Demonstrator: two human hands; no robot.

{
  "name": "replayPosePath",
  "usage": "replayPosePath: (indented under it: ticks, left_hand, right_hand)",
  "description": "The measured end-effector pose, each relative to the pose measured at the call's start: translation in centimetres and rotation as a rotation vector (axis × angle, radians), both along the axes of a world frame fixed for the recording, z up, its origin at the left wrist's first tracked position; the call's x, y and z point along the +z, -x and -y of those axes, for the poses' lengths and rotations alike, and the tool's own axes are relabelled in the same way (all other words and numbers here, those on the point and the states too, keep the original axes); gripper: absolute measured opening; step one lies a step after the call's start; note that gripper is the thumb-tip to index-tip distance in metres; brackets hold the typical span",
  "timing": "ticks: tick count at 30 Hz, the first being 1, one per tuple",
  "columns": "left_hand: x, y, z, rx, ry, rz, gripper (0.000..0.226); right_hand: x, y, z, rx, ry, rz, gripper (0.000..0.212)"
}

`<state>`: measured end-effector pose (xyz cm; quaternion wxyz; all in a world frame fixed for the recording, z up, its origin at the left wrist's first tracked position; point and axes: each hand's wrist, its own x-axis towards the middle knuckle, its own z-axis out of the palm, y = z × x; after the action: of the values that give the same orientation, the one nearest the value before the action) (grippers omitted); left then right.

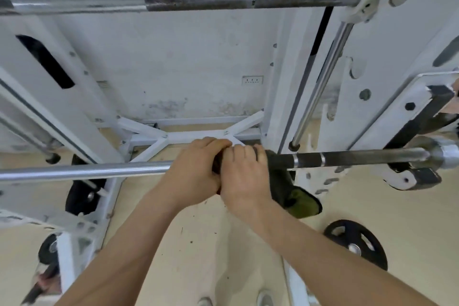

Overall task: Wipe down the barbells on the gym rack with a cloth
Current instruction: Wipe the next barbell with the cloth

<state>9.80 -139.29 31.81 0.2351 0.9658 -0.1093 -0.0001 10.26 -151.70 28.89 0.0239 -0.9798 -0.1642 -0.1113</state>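
- My left hand point(192, 169) and right hand point(244, 176) sit side by side at the centre of the frame, touching each other, both curled over the lower barbell point(347, 158).
- The fingers point(244, 154) of both hands are pressed together and wrapped over the top of the bar, clamping a dark cloth point(294, 191) around it.
- Most of the cloth is hidden under my palms. A loose tail hangs below and to the right of my right hand, showing a green underside.
- The cloth looks soft and limp, so I judge it must be bunched tight to the bar or it will slip round.
- The lower barbell runs across the middle of the frame. It is shiny and smooth to the left of my hands, dark and rough-looking to the right, ending in a thick sleeve at the right edge.
- It is stiff steel, likely heavy, and rests on the white rack point(367, 97), so I would take hold of the shaft through the cloth rather than lift it.
- A second barbell point(198, 2) crosses the top of the frame, well apart from my hands.
- A black weight plate point(356, 243) lies on the floor at lower right.
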Motion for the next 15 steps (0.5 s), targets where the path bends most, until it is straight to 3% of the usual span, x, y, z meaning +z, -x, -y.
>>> replayPosePath:
  ticks: [2,4,9,15]
  left_hand:
    - [-0.1,1.1,-2.6,0.070,-0.036,0.025,0.079]
    - [-0.3,1.9,-5.1,0.137,-0.092,0.012,0.084]
    - [-1.4,2.5,-4.0,-0.019,-0.266,0.119,0.083]
    - [-2.8,1.0,4.7,-0.092,-0.385,0.253,0.054]
  right_hand:
    - [-0.2,0.8,-4.5,0.074,0.024,-0.043,0.051]
    - [-0.1,0.9,-6.7,0.117,-0.018,0.005,0.048]
    - [-0.8,-0.1,-2.8,0.304,-0.008,0.099,0.037]
    - [0.3,0.6,7.4,-0.117,0.127,0.007,0.043]
